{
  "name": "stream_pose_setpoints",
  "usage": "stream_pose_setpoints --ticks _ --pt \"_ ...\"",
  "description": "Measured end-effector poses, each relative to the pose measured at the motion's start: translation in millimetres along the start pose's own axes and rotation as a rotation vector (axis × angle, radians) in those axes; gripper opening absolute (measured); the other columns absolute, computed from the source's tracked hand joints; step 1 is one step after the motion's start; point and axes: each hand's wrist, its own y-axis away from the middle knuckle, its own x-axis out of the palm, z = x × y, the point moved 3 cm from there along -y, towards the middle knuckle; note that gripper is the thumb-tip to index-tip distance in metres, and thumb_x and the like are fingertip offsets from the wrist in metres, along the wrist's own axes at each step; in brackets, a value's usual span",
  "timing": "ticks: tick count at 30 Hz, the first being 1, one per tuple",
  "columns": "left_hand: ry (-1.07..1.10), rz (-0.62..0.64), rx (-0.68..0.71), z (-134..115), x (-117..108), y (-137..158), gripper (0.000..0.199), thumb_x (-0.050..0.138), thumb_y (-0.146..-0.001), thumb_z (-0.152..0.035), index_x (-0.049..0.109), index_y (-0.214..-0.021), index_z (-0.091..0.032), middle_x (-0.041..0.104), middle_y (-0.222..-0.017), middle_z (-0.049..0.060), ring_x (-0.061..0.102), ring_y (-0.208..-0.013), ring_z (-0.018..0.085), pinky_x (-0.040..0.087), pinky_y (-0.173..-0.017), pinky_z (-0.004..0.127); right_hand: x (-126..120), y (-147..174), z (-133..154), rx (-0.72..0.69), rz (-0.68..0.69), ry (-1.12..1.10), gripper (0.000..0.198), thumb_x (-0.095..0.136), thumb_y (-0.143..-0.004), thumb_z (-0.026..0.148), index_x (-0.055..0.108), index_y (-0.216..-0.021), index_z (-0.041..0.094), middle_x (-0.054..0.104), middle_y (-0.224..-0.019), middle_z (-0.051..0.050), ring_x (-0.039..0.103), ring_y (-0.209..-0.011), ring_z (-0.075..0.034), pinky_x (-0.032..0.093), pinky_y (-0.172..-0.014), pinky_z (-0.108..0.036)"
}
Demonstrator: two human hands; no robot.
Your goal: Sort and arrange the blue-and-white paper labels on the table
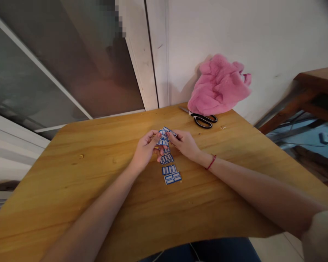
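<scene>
Above the middle of the wooden table (106, 160), both my hands meet at several small white label stickers with blue borders (164, 135). My left hand (147, 147) pinches them from the left, its thumb on top and its lower fingers curled beneath. From the right, my right hand (184, 143) grips the labels between thumb and fingers; a red cord bracelet is on that wrist. More blue-bordered label pieces (170, 169) lie on the tabletop in a column below the hands, the nearest one overlapping its neighbour. The fingers partly cover the upper ones.
Black-handled scissors (203, 120) lie at the table's back edge, partly beside a pink fluffy cloth (220, 85) against the wall. A small yellowish ring-like bit (81, 156) sits on the left. Another wooden table (319, 78) stands at the right, and a glazed sliding door is behind.
</scene>
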Motion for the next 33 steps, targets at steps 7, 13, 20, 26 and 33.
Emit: stream_pose_setpoints --ticks 7,13,20,26,33 --pt "-0.103 -0.054 0.022 0 -2 0 0.024 0.061 -0.078 -0.038 0.051 -0.077 -0.016 0.061 -0.056 -0.001 0.05 -0.036 0.008 0.04 -0.029 0.016 0 3 2 0.044 0.009 -0.049 0.046 0.034 -0.09 0.05 0.04 -0.059 0.017 0.037 -0.05 0.004 0.032 -0.045 -0.006 0.023 -0.043 -0.021" --pt "-0.131 -0.144 0.051 -3 -7 0 0.028 0.061 -0.076 -0.042 0.05 -0.073 -0.017 0.06 -0.052 -0.003 0.047 -0.031 0.007 0.037 -0.027 0.016 1 3 2 0.134 0.039 -0.15 0.053 0.031 -0.089 0.056 0.047 -0.059 0.015 0.039 -0.044 0.004 0.035 -0.04 -0.006 0.024 -0.04 -0.02" --pt "-0.138 -0.225 0.09 -5 -13 -2 0.027 0.064 -0.075 -0.038 0.049 -0.068 -0.017 0.06 -0.049 -0.004 0.044 -0.027 0.006 0.033 -0.025 0.016 -1 5 2 0.094 0.016 -0.241 0.054 0.028 -0.091 0.054 0.054 -0.064 0.014 0.036 -0.042 0.005 0.034 -0.039 -0.006 0.025 -0.042 -0.02" --pt "-0.176 -0.285 0.148 -8 -13 0 0.029 0.064 -0.076 -0.037 0.047 -0.065 -0.017 0.058 -0.045 -0.004 0.042 -0.026 0.006 0.031 -0.025 0.015 1 4 4 0.107 0.137 -0.217 0.06 0.032 -0.088 0.057 0.049 -0.05 0.014 0.033 -0.042 0.004 0.031 -0.04 -0.006 0.021 -0.043 -0.022" --pt "-0.146 -0.196 0.101 -7 -9 1 0.032 0.065 -0.073 -0.04 0.044 -0.065 -0.018 0.059 -0.046 -0.004 0.044 -0.026 0.006 0.03 -0.024 0.014 3 1 1 0.161 0.188 -0.245 0.052 0.037 -0.087 0.056 0.054 -0.061 0.013 0.034 -0.041 0.006 0.031 -0.039 -0.005 0.021 -0.041 -0.02"
